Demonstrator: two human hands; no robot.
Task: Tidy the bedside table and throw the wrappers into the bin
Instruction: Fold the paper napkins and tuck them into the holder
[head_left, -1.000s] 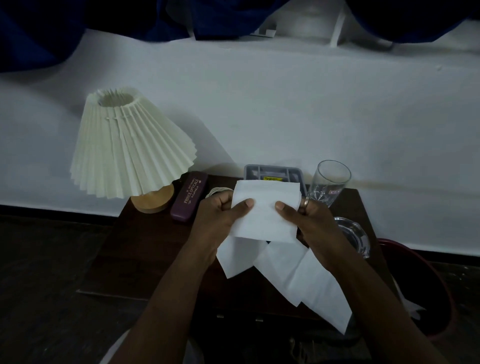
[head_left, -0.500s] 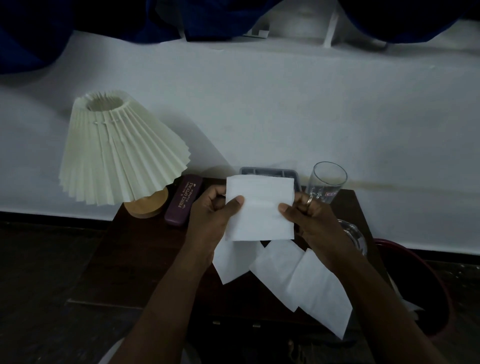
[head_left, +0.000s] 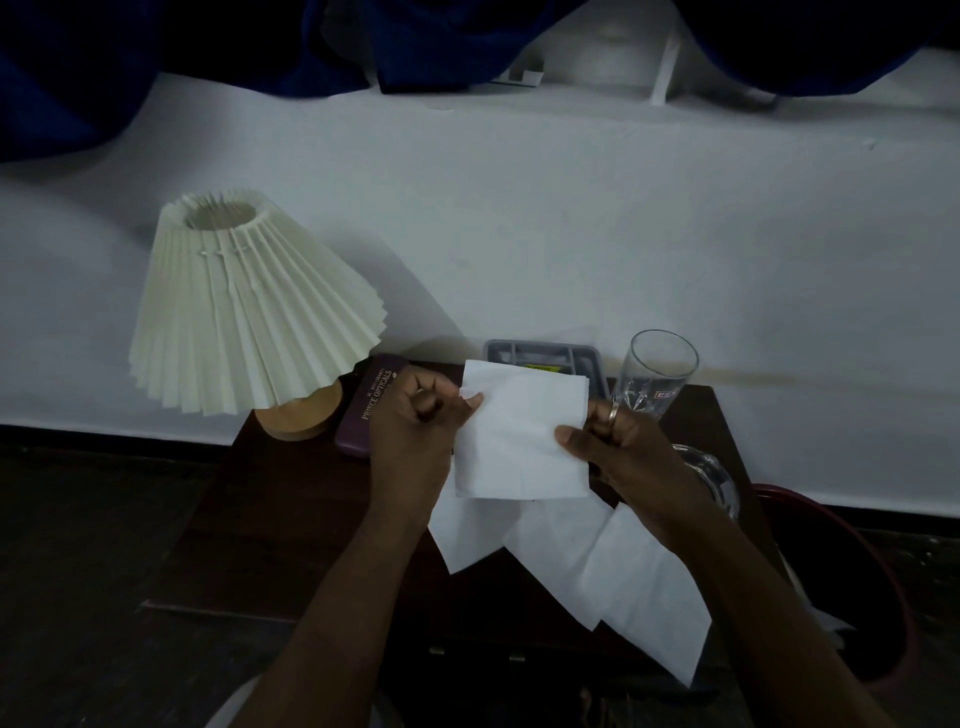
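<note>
A white square tissue (head_left: 522, 436) is held up above the dark wooden bedside table (head_left: 270, 509). My left hand (head_left: 415, 421) pinches its left edge between thumb and fingers. My right hand (head_left: 618, 447), with a ring on one finger, pinches its right edge. Three more white tissues (head_left: 576, 561) lie overlapping on the table below, the rightmost one hanging over the front edge. A dark red bin (head_left: 857, 587) stands on the floor right of the table with some white paper inside.
A pleated cream lamp (head_left: 249, 306) on a wooden base stands at the table's back left. Beside it lies a purple glasses case (head_left: 363, 410). A grey tray (head_left: 545, 358) sits at the back, a drinking glass (head_left: 654, 379) and a glass ashtray (head_left: 711, 478) to the right.
Both hands have kept hold of the tissue and tilted it slightly, the right side dropping a little. The tissues on the table have not moved.
</note>
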